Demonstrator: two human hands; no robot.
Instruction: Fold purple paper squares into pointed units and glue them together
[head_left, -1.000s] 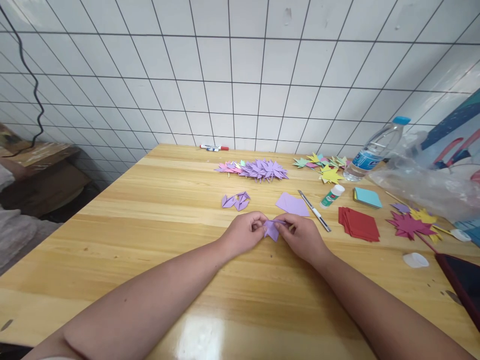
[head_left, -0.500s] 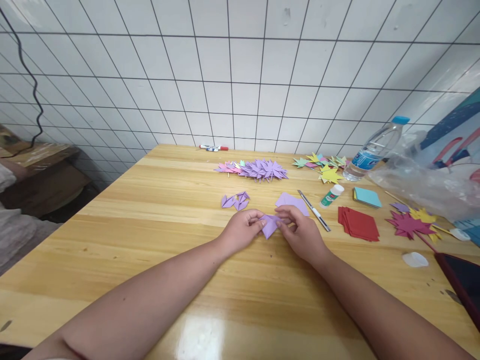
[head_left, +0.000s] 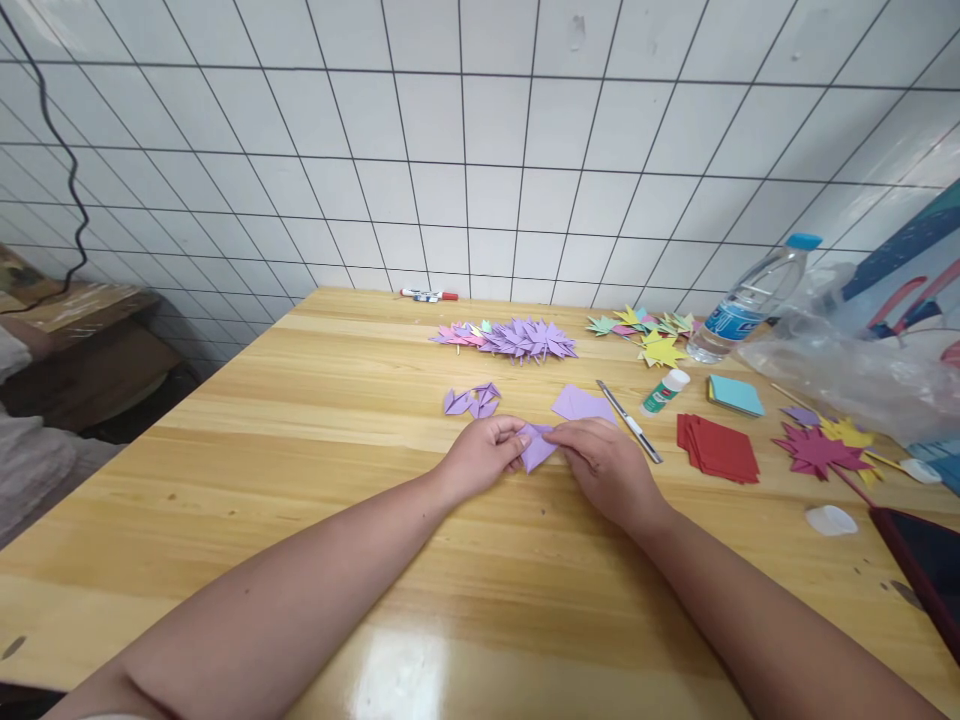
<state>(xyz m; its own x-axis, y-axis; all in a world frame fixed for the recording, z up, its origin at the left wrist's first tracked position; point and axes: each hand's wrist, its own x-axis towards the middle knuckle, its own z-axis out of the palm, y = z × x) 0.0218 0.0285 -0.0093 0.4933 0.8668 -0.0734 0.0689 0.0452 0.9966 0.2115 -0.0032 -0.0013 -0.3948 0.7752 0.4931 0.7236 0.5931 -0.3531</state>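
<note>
A small folded piece of purple paper (head_left: 538,452) is held between my two hands, just above the wooden table (head_left: 300,590). My left hand (head_left: 487,450) pinches its left side between thumb and fingers. At its upper right edge, the fingertips and thumb of my right hand (head_left: 604,465) are closed on the paper. Behind my left hand lie several folded purple pieces (head_left: 472,400). Flat purple sheets (head_left: 583,404) lie just beyond my right hand, with a utility knife (head_left: 630,421) beside them.
A glue stick (head_left: 664,392), red paper squares (head_left: 718,448), blue squares (head_left: 735,394) and a water bottle (head_left: 754,300) stand or lie to the right. Folded purple stars (head_left: 529,340) and markers (head_left: 429,295) are at the back. A person's sleeve (head_left: 45,460) shows at far left.
My right hand has turned and its fingers have come together over the paper's upper right edge. My left hand keeps its pinch with little movement.
</note>
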